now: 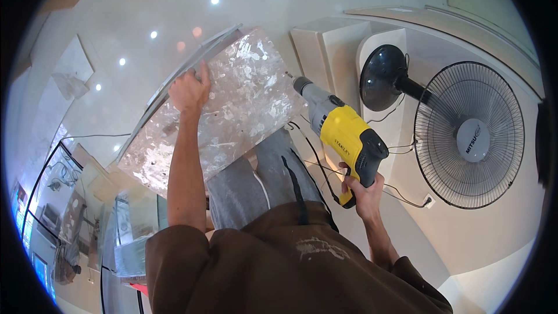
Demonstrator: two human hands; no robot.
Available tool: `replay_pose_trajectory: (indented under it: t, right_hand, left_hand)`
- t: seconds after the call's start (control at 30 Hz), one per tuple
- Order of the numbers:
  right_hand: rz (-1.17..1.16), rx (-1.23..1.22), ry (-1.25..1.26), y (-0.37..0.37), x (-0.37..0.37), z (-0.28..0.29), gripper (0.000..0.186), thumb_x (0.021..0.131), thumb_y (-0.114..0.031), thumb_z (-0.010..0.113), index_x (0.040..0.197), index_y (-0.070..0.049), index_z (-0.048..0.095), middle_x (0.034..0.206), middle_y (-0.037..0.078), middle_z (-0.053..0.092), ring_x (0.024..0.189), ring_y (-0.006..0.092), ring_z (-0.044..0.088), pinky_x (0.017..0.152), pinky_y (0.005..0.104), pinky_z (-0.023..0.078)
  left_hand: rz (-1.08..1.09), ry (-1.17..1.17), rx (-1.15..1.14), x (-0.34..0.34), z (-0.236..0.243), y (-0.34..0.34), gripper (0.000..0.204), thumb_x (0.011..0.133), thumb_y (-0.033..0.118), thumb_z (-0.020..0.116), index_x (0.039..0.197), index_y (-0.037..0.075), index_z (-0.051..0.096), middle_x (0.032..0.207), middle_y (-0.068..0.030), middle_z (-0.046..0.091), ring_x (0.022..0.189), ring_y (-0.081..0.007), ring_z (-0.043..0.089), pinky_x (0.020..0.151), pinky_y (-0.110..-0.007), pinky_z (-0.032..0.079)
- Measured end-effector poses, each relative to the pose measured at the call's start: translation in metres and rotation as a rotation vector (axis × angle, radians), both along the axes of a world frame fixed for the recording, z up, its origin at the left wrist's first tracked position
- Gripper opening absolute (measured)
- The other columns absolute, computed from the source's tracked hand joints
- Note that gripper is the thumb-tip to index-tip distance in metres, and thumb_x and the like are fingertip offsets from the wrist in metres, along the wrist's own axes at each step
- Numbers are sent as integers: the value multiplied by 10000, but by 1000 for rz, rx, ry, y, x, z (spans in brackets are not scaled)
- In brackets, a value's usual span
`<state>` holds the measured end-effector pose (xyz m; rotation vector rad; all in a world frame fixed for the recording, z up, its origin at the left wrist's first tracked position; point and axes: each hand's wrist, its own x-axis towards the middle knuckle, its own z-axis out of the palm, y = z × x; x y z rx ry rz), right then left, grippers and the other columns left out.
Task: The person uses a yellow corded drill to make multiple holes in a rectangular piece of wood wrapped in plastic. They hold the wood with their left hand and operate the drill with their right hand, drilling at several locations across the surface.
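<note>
A: Location of the power drill?

B: Right of centre, just beside the right end of a paint-spattered board. Chuck directed far and left; bit at the board's right edge. Contact between the two: cannot tell.

A: State of the right-hand grip?

B: Right hand wrapped around the handle, fingers closed firmly on it. Trigger hidden; pressed or released, cannot tell.

A: State of the left-hand grip?

B: Left hand on the far-left long edge of the board, beside a thin pale strip. Index finger extended toward the far end, remaining fingers bent at the edge. Pinching or merely pressing: cannot tell.

A: Expected handling of the drill?

B: Judged rigid and fairly heavy, probably front-loaded by the motor body. Take hold at the handle; for a second hold, use the grey front housing, clear of chuck and bit. Allow for drag from the black cord.

A: Expected handling of the board and strip?

B: Board: probably stiff, possibly slippery from surface dust; hold by the long edges. Strip: thin, likely light and prone to flexing; support close to the bit.

A: Nearby equipment?

B: Fan at right, well apart from the drill.
</note>
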<state>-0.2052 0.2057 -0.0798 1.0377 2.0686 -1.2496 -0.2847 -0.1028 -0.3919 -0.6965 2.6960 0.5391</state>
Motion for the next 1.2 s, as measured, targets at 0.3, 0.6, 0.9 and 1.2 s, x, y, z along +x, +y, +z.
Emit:
replay_pose_trajectory:
  t: [0.3, 0.6, 0.9, 1.2]
  right_hand:
    - [-43, 20, -37, -8, -6, 5, 334, 778, 55, 573, 1100, 131, 612, 1045, 184, 705, 625, 163, 620, 583, 299, 511]
    - [-64, 23, -33, -25, -20, 10, 336, 802, 36, 579, 1127, 115, 604, 1035, 183, 705, 609, 172, 612, 570, 301, 504]
    - [-292, 37, -161, -77, -65, 23, 244, 889, -11, 596, 1116, 76, 578, 978, 195, 693, 542, 203, 575, 518, 328, 485]
    - [-559, 67, -247, -125, -90, 23, 249, 898, -74, 585, 1123, 32, 563, 949, 170, 643, 560, 195, 520, 555, 372, 479]
  left_hand:
    - [-1, 75, 25, 1, -2, -2, 539, 941, 528, 509, 847, 68, 775, 886, -185, 734, 836, -404, 697, 787, -478, 541]
    - [0, -71, 82, -3, 6, -3, 573, 956, 519, 493, 773, 37, 743, 820, -193, 712, 821, -393, 686, 764, -495, 538]
    - [-3, 53, 54, 3, -5, -2, 573, 935, 555, 487, 747, 67, 724, 690, -162, 689, 664, -396, 680, 621, -482, 543]
    - [-29, 191, 36, 5, -12, -2, 520, 925, 483, 563, 600, 84, 638, 569, -126, 635, 504, -348, 613, 527, -442, 494]
